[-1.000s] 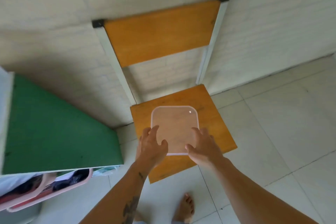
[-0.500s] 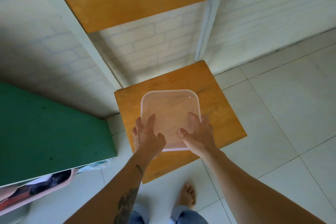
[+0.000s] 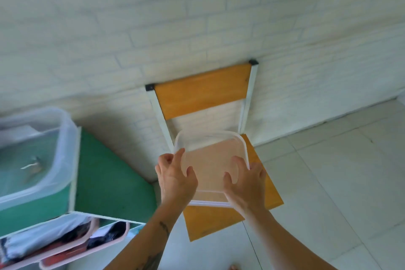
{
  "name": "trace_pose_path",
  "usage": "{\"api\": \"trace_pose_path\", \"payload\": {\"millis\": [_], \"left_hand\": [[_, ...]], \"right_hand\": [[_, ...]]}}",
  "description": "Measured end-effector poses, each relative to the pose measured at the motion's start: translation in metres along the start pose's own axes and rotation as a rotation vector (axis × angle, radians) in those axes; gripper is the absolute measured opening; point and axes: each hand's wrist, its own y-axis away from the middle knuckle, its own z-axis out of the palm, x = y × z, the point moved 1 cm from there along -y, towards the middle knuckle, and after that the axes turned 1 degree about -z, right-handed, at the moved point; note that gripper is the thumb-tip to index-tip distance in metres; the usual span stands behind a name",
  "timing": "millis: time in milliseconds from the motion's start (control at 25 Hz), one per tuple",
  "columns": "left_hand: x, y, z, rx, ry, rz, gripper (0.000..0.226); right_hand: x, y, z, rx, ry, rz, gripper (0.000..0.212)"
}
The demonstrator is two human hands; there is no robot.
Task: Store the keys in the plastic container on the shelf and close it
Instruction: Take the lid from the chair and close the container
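Observation:
A clear square plastic lid (image 3: 210,160) is raised above the orange chair seat (image 3: 269,195), tilted with its far edge up. My left hand (image 3: 175,180) grips its near left edge and my right hand (image 3: 245,182) grips its near right edge. At the far left an open translucent plastic container (image 3: 63,151) stands on top of the green shelf (image 3: 105,182). Small metallic things that look like keys (image 3: 32,164) lie inside it, blurred.
The wooden chair with a white metal frame (image 3: 247,103) stands against the white brick wall. Pink trays (image 3: 87,245) holding clothes sit on the shelf's lower level. White floor tiles spread to the right. A bare toe (image 3: 233,267) shows at the bottom edge.
Both hands have lifted the lid off the chair seat and tilted it. The view has swung up and left, bringing the open container on the shelf into sight.

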Motion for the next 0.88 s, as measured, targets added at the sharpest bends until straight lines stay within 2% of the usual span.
{"api": "trace_pose_path", "payload": {"millis": [200, 480, 880], "left_hand": [[0.039, 0.005, -0.08, 0.126, 0.03, 0.031, 0.055], [0.033, -0.006, -0.183, 0.248, 0.116, -0.012, 0.06], [-0.105, -0.046, -0.338, 0.385, 0.176, -0.063, 0.054]], "right_hand": [[-0.069, 0.007, -0.061, 0.174, -0.101, -0.158, 0.045], [-0.173, 0.016, -0.08, 0.261, -0.1, -0.314, 0.047], [-0.35, 0.083, 0.0, 0.156, -0.036, -0.422, 0.051]]}}
